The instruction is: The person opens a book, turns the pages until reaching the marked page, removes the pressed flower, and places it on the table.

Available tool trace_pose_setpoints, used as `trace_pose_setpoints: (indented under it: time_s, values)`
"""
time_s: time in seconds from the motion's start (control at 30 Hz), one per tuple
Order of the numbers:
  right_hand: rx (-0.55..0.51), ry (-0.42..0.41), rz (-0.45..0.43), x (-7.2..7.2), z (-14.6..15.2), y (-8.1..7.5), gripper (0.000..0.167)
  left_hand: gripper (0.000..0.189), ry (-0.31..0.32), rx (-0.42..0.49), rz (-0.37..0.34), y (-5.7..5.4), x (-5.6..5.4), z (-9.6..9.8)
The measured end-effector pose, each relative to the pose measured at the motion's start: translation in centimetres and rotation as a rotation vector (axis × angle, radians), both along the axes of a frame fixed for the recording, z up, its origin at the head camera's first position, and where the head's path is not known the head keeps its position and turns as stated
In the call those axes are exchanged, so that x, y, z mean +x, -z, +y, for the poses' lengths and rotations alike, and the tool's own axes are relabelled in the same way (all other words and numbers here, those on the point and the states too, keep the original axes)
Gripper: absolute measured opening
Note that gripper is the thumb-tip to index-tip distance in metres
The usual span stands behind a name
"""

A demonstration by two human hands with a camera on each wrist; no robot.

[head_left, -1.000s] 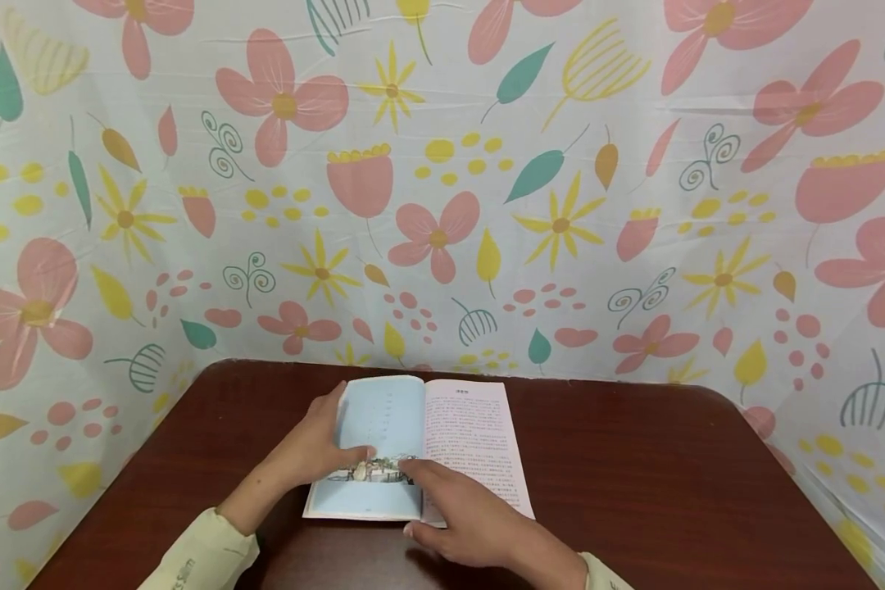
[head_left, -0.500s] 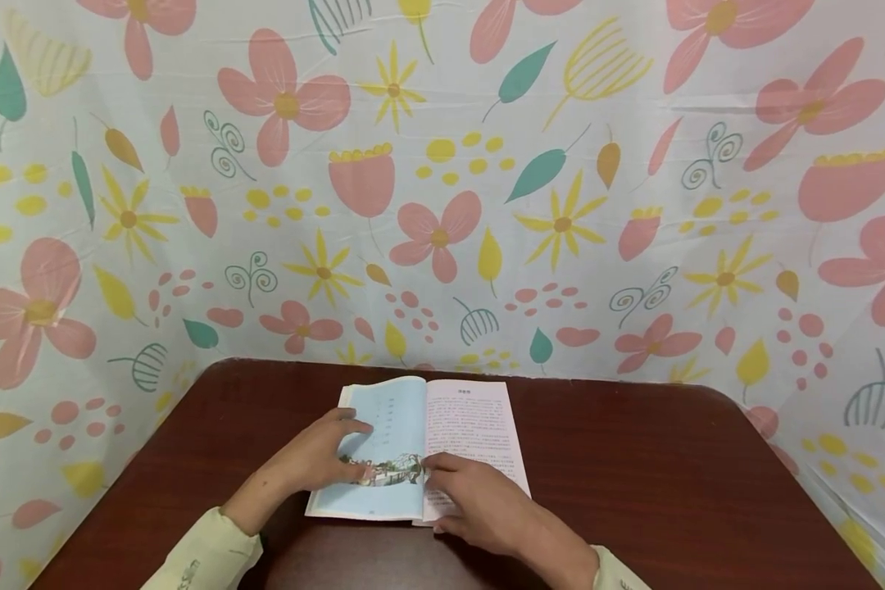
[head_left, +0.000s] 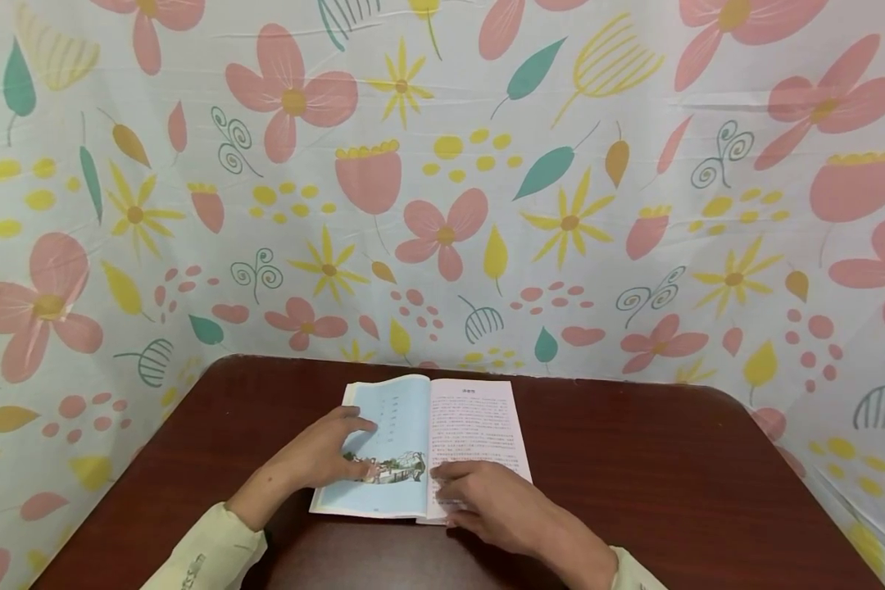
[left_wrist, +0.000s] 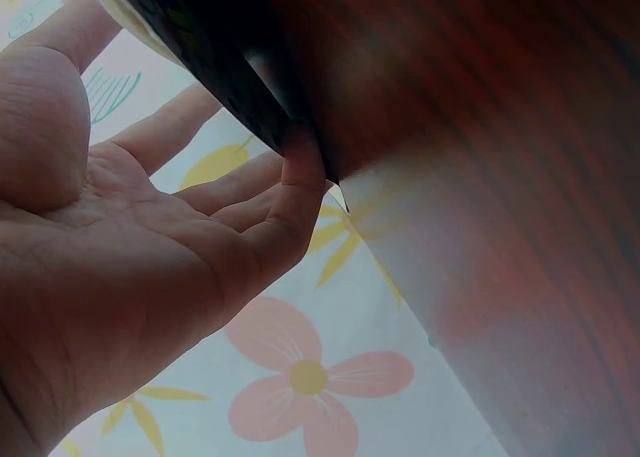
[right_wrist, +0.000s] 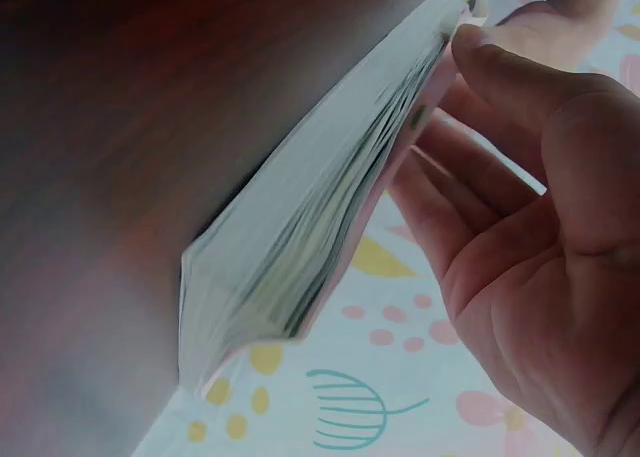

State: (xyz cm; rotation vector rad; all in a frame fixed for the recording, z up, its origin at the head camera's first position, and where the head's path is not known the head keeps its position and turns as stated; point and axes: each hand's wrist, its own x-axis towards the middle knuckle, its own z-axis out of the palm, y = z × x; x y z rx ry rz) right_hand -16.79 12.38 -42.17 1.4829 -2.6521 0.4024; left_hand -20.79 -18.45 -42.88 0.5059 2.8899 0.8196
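An open book lies on the table, with a light-blue left page [head_left: 383, 498] that carries a small landscape picture, and a pale-pink right page [head_left: 475, 418] full of printed text. My left hand [head_left: 323, 452] rests over the left page, fingers spread and thumb at the picture. In the left wrist view, the little finger of the left hand [left_wrist: 150, 247] touches the book's dark outer edge [left_wrist: 205, 52]. Bent loosely, the fingers of my right hand [head_left: 497, 501] lie on the lower right page beside the fold. The right wrist view shows the book's page edges [right_wrist: 310, 197] with the right thumb [right_wrist: 500, 62] near them.
The dark reddish-brown table [head_left: 634, 459] extends to both sides of the book. Behind it hangs a white curtain [head_left: 442, 311] printed with pink flowers, yellow blossoms and green leaves. Pale cuffs [head_left: 217, 545] cover both forearms.
My left hand has come down from the left page's upper outer edge toward its middle. The right hand has shifted from the fold a little to the right, onto the text page.
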Motion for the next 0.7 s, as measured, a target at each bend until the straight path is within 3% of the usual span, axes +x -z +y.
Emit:
trace_pose_setpoints:
  time_s: [0.13, 0.4, 0.5, 0.63, 0.7]
  values:
    - [-0.013, -0.035, 0.085, 0.4, 0.5, 0.1, 0.027, 0.063, 0.0, 0.002, -0.012, -0.1, 0.0, 0.0]
    - [0.09, 0.055, 0.288, 1.6, 2.4, 0.3, 0.027, 0.063, 0.007, 0.015, -0.012, -0.1, 0.1, 0.1]
    - [0.084, 0.124, 0.27, 1.7, 3.7, 0.3, 0.02, 0.063, 0.007, 0.016, -0.013, -0.1, 0.1, 0.0]
    - [-0.037, 0.308, 0.169, 1.7, 5.2, 0.2, 0.012, 0.063, 0.01, 0.018, -0.015, 0.0, 0.1, -0.1]
    - [-0.121, 0.433, 0.116, 1.7, 5.6, 0.2, 0.031, 0.063, 0.012, 0.021, -0.013, 0.0, 0.1, -0.1]
